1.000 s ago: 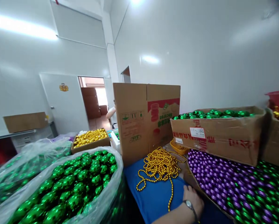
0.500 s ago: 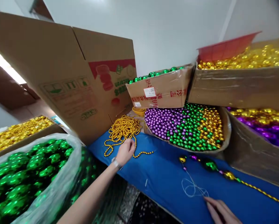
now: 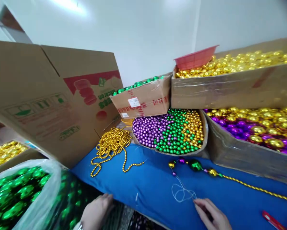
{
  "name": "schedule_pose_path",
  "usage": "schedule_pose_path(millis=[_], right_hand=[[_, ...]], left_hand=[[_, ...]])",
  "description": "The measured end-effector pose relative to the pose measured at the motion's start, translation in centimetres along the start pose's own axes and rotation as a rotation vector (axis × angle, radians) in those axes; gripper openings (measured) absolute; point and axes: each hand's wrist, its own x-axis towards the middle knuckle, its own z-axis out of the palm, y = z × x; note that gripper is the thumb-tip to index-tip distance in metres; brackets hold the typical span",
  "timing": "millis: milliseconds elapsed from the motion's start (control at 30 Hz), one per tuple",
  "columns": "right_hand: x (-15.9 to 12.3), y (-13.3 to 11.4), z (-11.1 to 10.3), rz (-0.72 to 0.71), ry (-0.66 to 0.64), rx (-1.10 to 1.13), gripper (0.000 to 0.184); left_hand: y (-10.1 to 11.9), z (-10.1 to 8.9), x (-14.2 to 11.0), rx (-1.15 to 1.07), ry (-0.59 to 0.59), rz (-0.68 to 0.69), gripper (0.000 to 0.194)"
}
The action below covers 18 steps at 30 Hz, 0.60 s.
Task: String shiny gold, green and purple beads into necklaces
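Observation:
My right hand [image 3: 211, 214] is closed in a pinch on a thin clear string [image 3: 181, 193] above the blue cloth [image 3: 155, 179]. Loops of the string lie slack and run up to a strand of large gold, purple and green beads [image 3: 195, 165]. A twisted gold cord [image 3: 253, 184] continues from that strand to the right. My left hand [image 3: 97, 210] is low at the table's front left edge, back of the hand up; its fingers are blurred and partly hidden. Beyond it lies a heap of gold bead chain [image 3: 113, 140], one loose end trailing right.
A box of small purple, green and gold beads [image 3: 167, 134] stands at the back. Cartons of gold beads [image 3: 232, 92] and mixed beads [image 3: 249, 153] fill the right. A tall carton [image 3: 37, 95] and a bag of green beads [image 3: 16, 191] flank the left. A red tool [image 3: 273, 220] lies front right.
My left hand has drawn back from the gold chain toward the table's front edge. The view has turned right, bringing the red tool in. My right hand still pinches the string.

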Motion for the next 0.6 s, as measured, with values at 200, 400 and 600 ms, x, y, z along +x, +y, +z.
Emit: schedule_pose_path(millis=[200,400,600], right_hand=[[0.0,-1.8,-3.6,0.088,0.105,0.29,0.025],[-0.2,-6.0,-6.6,0.176,0.16,0.594,0.019],[-0.6,-9.0,-8.9,0.009,0.151,0.728,0.014]], left_hand=[[11.4,-6.9,2.9,0.056,0.166,0.413,0.035],[20.8,-8.1,4.2,-0.184,0.238,0.78,0.039],[25.0,-6.1,3.1,-0.367,0.282,1.237,0.041]])
